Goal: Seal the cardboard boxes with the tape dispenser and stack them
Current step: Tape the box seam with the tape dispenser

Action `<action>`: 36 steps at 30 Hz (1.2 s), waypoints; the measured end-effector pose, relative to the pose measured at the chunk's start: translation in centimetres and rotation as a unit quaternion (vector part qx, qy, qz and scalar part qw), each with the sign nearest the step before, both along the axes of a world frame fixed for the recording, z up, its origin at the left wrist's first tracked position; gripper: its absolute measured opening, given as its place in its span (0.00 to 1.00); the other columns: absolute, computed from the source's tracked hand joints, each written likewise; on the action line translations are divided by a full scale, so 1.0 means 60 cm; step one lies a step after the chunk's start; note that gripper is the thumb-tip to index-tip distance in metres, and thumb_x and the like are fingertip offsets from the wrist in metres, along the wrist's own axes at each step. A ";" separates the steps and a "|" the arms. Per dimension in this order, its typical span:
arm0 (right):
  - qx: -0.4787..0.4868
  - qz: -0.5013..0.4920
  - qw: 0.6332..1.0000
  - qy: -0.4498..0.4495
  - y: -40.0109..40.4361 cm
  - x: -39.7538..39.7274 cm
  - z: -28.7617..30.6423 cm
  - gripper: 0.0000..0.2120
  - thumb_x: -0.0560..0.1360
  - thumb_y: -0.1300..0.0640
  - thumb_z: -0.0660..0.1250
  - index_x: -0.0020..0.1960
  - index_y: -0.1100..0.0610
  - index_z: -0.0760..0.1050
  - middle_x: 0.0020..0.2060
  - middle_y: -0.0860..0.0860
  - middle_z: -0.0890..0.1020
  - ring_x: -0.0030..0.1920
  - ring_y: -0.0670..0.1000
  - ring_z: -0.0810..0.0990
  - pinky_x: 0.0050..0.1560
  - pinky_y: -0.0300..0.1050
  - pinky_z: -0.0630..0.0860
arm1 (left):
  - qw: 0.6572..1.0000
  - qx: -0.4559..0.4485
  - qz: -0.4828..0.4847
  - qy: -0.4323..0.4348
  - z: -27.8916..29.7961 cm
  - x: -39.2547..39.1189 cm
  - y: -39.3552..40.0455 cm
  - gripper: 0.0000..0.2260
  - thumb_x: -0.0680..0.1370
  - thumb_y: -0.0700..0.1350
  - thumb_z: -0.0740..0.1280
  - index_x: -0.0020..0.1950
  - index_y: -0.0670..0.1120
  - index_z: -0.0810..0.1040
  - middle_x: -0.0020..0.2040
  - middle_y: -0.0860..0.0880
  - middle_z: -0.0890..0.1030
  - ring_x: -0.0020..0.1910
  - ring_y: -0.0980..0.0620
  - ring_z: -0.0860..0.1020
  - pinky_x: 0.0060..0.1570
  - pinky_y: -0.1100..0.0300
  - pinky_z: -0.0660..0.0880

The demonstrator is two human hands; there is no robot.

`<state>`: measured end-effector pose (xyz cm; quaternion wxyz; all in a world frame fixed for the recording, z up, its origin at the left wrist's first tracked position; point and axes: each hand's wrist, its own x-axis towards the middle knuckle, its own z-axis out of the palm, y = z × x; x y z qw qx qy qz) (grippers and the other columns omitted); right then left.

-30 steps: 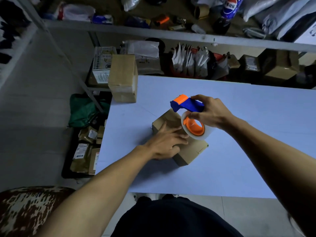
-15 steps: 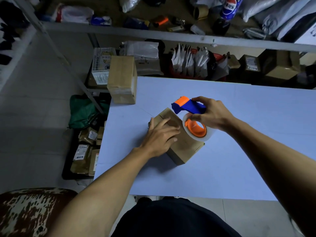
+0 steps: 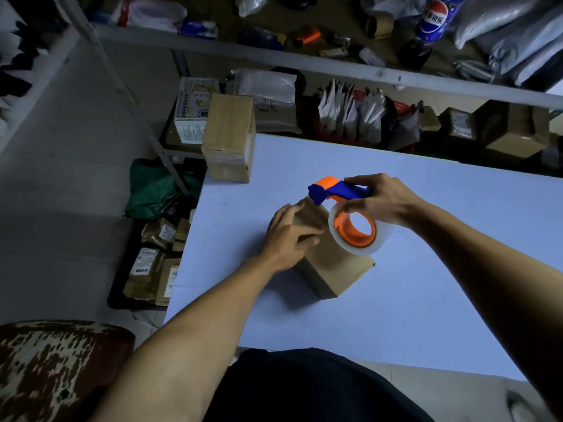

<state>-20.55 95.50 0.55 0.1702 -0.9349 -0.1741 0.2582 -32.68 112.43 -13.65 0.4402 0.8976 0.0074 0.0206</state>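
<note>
A small brown cardboard box [image 3: 333,266] lies on the pale blue table [image 3: 426,300], turned at an angle. My left hand [image 3: 289,236] rests on the box's top left part, its fingers lying flat over the flap. My right hand [image 3: 384,199] grips the blue and orange tape dispenser [image 3: 338,190] by its handle. The dispenser's nose is at the box's far end, and its clear tape roll [image 3: 355,231] hangs over the box's top. A second, taller cardboard box [image 3: 228,138] stands at the table's far left corner.
Behind the table runs a low shelf crammed with parcels, bags and white packets [image 3: 350,114]. Above it a shelf holds a cola bottle [image 3: 426,28] and clutter. On the floor to the left are a green bag [image 3: 152,187] and packaged parcels [image 3: 152,263]. A patterned seat [image 3: 51,367] is near left.
My left hand slid away from me along the box top towards its far left end. The box turned a little, and the dispenser stayed at the box's far end.
</note>
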 end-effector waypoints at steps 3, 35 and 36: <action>-0.016 0.010 1.000 0.024 0.012 0.005 0.000 0.25 0.76 0.46 0.71 0.72 0.46 0.72 0.63 0.50 0.78 0.56 0.52 0.72 0.54 0.46 0.66 | 0.999 0.021 -0.027 -0.004 0.005 -0.003 0.001 0.10 0.77 0.46 0.71 0.58 0.52 0.86 0.74 0.44 0.69 0.72 0.41 0.64 0.71 0.48 0.65; -0.090 0.055 0.994 0.025 0.115 0.027 0.004 0.23 0.76 0.47 0.69 0.70 0.50 0.75 0.62 0.54 0.78 0.54 0.52 0.71 0.51 0.45 0.67 | 0.859 -0.411 0.273 0.138 -0.009 0.045 -0.025 0.07 0.74 0.45 0.76 0.47 0.47 0.80 0.42 0.52 0.81 0.42 0.56 0.77 0.42 0.66 0.71; -0.098 0.061 0.993 0.021 0.120 0.025 0.004 0.23 0.76 0.47 0.69 0.70 0.50 0.75 0.62 0.54 0.79 0.53 0.52 0.71 0.50 0.45 0.67 | 0.860 -0.407 0.271 0.145 -0.009 0.048 -0.025 0.08 0.73 0.48 0.76 0.47 0.47 0.80 0.41 0.53 0.80 0.41 0.56 0.76 0.41 0.66 0.71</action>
